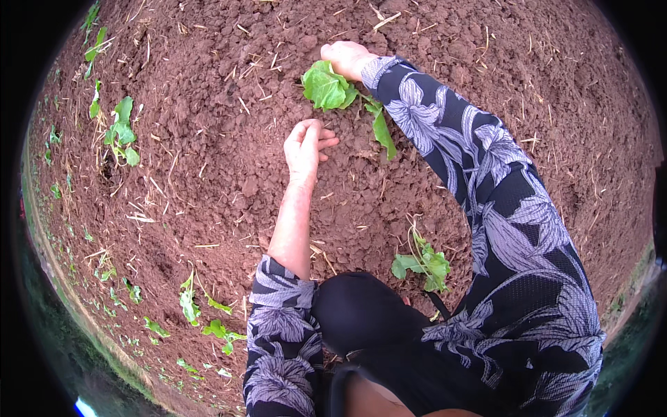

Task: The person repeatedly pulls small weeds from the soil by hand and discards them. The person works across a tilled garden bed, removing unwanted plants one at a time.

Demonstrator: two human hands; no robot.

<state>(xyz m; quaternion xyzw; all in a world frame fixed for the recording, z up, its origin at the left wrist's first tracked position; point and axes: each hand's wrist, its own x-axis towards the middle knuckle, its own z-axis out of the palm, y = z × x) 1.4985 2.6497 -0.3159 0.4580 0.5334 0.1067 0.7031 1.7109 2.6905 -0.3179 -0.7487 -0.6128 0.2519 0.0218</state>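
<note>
A green leafy seedling (325, 86) stands in the reddish-brown soil in front of me, one longer leaf (382, 130) drooping toward the right. Just beyond its leaves, my right hand (348, 58) is low at the ground, bent at the wrist. Its fingers are mostly turned away, so what they hold or touch is hidden. On the near left side of the plant, my left hand (307, 146) hovers over or rests on the soil; which, I cannot tell. Its fingers are slightly bent and apart, with nothing visible in them.
A loose-looking seedling (424, 263) with exposed thin stems lies near my dark-clad knee (365, 310). More seedlings (122, 130) run along the left, and others (190, 299) lie at lower left. Straw pieces (386, 21) are scattered over cloddy soil.
</note>
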